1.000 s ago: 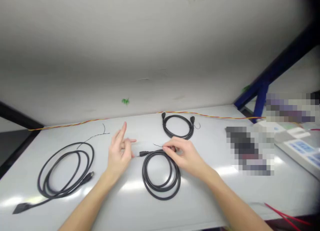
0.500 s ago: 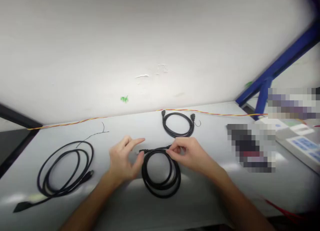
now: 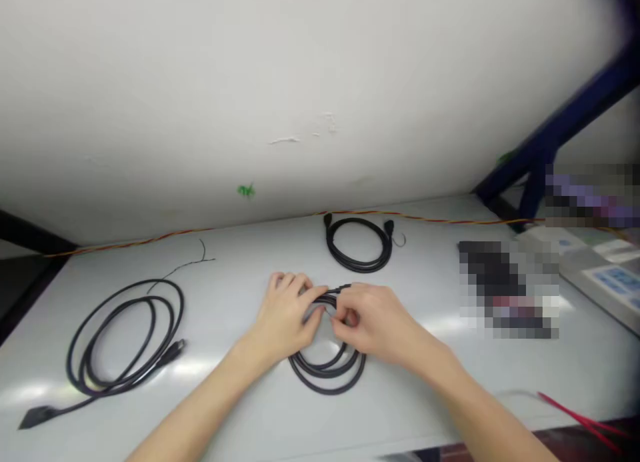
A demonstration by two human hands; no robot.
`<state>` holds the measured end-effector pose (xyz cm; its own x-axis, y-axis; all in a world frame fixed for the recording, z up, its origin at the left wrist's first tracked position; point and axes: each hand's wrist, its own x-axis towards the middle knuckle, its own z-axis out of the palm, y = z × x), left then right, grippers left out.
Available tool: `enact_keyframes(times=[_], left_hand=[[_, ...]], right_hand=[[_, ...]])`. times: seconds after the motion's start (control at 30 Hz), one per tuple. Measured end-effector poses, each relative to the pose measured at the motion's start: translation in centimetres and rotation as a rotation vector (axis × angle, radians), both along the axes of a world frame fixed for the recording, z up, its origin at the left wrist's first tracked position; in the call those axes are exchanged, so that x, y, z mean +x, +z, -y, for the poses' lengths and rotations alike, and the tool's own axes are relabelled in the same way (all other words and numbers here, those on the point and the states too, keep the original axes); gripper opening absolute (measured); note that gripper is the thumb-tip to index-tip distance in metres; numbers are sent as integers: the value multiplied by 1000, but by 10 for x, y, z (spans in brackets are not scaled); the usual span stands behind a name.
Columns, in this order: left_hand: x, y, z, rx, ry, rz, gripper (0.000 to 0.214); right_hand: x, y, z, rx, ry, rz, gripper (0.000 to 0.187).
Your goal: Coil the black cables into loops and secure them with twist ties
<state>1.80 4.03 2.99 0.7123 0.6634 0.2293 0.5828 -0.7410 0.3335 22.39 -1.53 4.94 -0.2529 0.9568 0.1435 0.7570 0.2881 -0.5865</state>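
Where things lie: white worktop (image 3: 240,262), far coil (image 3: 357,271) and left coil (image 3: 135,281) well apart from the hands.
Middle coil (image 3: 327,393): flat on the worktop, under both hands.
Left hand (image 3: 285,315): curled closed over the upper loops.
Right hand (image 3: 373,325): fingers pinched shut on the cable.

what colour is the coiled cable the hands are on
The coiled cable is plain black, best seen in the head view.

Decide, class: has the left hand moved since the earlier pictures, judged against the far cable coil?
Yes. The left hand has moved right, toward the side of the far cable coil, and now rests on the near coil.
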Motion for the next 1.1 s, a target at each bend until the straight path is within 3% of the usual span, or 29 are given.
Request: enact_keyframes(times=[0.13,0.3,0.47,0.6,0.83,1.1], left_hand=[[2,-5,2,25,-8,-13,22],[3,-10,5,48,-4,-10,19],[7,-8,11,9,53,-57,19],[10,-8,15,31,105,-98,17],[12,-8,17,131,109,-147,15],[11,-10,17,197,95,-121,14]], right_hand=[[12,5,-2,-1,35,-70,17],[29,6,-5,-128,-1,-305,13],[23,11,0,-207,-3,-259,14],[10,7,15,-101,1,-105,13],[-24,-26,42,260,-201,4,17],[-27,-25,43,266,-255,-143,11]])
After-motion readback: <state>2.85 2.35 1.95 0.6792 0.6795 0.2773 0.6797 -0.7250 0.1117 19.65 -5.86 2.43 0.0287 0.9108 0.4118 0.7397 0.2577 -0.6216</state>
